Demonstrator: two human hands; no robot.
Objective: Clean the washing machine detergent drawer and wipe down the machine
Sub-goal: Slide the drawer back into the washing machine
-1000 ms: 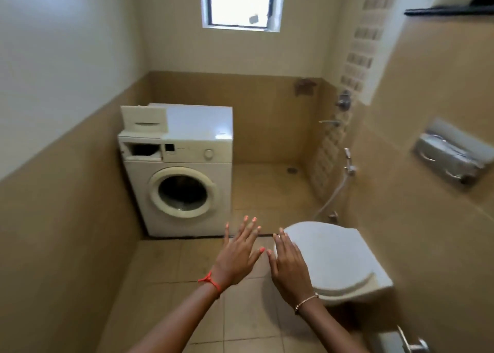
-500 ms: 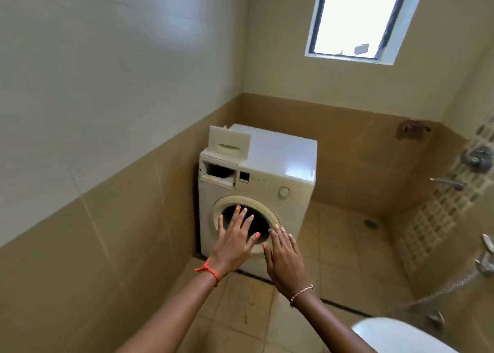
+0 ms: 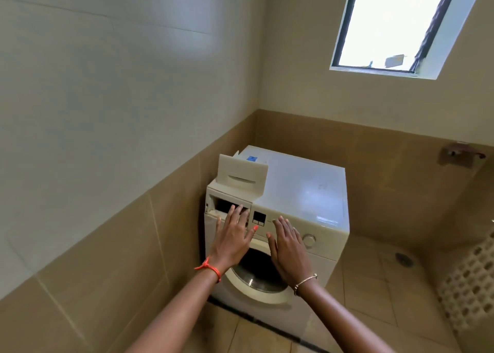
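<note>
Already past removal stage: detergent drawer (image 3: 242,177) out, standing upright on washing machine (image 3: 302,192) top, front-left corner, above vacant slot (image 3: 224,205). Left hand (image 3: 234,236) flat-fingered, holding nothing, fingertips at slot. Right hand (image 3: 287,245) likewise spread, bare, before control panel (image 3: 259,217). No cloth visible. Judged: drawer cleaning and wipe-down both remaining.

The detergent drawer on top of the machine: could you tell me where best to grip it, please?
Likely the detergent drawer by its front panel, coming from the front: the panel faces the person at the left front edge of the washing machine, and its recessed slot offers the fingers a hold.
</note>
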